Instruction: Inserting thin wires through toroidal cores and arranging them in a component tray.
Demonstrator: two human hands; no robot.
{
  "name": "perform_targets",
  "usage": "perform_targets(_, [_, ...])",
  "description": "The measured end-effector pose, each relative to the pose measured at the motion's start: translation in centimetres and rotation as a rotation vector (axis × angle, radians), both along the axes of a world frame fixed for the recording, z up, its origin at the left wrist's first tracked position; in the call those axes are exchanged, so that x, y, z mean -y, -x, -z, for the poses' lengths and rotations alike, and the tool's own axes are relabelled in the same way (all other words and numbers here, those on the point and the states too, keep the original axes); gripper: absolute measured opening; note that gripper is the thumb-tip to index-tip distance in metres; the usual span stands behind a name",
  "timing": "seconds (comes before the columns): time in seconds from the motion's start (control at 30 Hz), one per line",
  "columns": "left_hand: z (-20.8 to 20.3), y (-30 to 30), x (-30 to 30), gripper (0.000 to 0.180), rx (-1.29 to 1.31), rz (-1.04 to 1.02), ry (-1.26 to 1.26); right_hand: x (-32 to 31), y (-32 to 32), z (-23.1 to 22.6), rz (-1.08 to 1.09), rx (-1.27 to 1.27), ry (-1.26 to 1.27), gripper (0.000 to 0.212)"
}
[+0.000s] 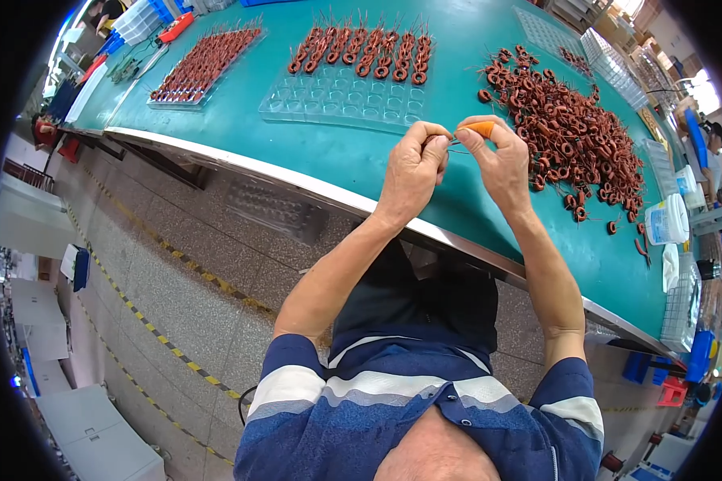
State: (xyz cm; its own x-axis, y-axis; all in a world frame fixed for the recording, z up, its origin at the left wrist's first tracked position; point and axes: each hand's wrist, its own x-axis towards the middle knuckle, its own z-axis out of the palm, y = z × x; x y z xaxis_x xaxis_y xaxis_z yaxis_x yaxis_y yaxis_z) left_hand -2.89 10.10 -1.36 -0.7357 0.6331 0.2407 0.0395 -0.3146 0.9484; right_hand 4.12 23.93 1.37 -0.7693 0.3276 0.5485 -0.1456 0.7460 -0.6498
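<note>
Green table (313,148) is bordered by speckled floor (176,280). Thin wires (459,151) are pinched in left hand (413,172) and right hand (504,167), fingers (430,130) closed, above table's near edge. Coils (569,132) are heaped rightward; clear tray (337,98), part-filled, beyond.

We pinch thin wires (456,147) with our left hand (411,170) and right hand (502,167) over the green tabletop (457,80), left of heaped reddish coils (569,132), beside a half-filled clear tray (341,101).

We are in a factory workshop. We know it from the green worktable (313,152), the heap of wound rings (569,128) on the right, and striped tape (162,340) on the left floor (188,313).
</note>
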Motion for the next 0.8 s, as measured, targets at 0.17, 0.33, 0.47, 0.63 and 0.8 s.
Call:
perform_targets(0.17, [-0.1,0.5,0.6,0.015,0.247,0.073,-0.184,-1.0,-0.6,0.6,-0.148,0.131,0.581,0.038])
perform_targets(0.33, [-0.1,0.3,0.4,0.016,0.106,0.117,-0.191,0.5,-0.5,1.3,-0.260,0.274,0.704,0.035])
perform_targets(0.47, [-0.8,0.1,0.8,0.017,-0.091,0.008,-0.005,2.0,-0.8,0.4,0.011,0.024,0.057,0.030])
perform_targets(0.63, [-1.0,-0.8,1.8,0.020,-0.254,-0.084,0.100,1.4,-1.4,-0.5,-0.093,0.133,0.486,0.029])
perform_targets(0.8, [0.2,0.6,2.0,0.030,0.078,0.134,0.021,1.7,-0.9,0.3,0.015,0.091,0.311,0.031])
